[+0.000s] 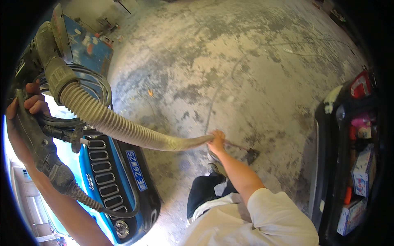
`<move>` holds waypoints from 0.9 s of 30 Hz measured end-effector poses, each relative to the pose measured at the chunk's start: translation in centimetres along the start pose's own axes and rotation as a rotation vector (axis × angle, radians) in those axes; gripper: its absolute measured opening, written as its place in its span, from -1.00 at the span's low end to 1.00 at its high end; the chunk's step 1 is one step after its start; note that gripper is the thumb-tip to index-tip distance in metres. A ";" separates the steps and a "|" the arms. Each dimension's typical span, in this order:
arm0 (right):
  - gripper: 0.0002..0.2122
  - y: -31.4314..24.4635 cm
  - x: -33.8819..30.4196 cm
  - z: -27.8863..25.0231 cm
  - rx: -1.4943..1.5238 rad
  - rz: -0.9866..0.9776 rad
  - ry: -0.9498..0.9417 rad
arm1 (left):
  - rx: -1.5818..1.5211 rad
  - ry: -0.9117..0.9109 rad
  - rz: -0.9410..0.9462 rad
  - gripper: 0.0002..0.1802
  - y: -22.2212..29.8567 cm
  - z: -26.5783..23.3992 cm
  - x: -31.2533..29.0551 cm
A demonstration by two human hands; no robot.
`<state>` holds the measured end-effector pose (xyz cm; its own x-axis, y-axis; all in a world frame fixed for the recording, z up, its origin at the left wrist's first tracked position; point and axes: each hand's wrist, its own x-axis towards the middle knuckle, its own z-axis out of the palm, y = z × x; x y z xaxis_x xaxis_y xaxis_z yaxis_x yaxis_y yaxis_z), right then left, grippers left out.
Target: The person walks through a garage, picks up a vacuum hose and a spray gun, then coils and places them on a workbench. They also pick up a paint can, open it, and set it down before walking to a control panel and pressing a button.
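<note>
My left hand (36, 99) is wrapped round a dark, dusty curved handle (35, 137) at the left. A thin corrugated hose (87, 197) runs from the handle's lower end. Beside that hand, a dark elbow pipe (59, 76) joins a thick, pale, ribbed hose (119, 125). This hose sags across the middle to my right hand (216, 141), whose fingers close round its far end. Loops of black cable (107, 88) hang by the elbow pipe, next to my left hand. Parts of the equipment at the left fall into the dark rim.
A blue car (96, 176) with a slotted grille stands at lower left. At the right is an open rear compartment with boxes (361, 174) inside. A long cable (211, 104) trails over the stained floor. A dark-ended rod (252, 156) lies beyond my right hand. A blue panel (84, 45) is at upper left.
</note>
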<state>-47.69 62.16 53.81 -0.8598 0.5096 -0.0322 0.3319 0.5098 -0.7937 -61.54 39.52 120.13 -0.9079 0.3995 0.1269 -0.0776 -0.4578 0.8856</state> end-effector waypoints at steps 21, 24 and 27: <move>-0.76 -0.7 37.2 -11.9 -0.044 0.094 0.814 | 0.063 0.318 0.205 -0.62 5.0 -45.9 46.5; -0.76 -8.1 46.7 -9.2 -0.200 0.396 0.765 | 0.043 0.390 0.206 -0.60 3.6 -54.6 52.1; -0.75 -15.3 57.0 -4.8 0.051 0.261 0.796 | 0.046 0.448 0.163 -0.64 2.6 -63.2 58.0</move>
<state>-99.85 86.77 67.02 -0.2210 0.9536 0.2045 0.4474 0.2855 -0.8476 -140.44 11.34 101.57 -0.9957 -0.0610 0.0700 0.0900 -0.4460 0.8905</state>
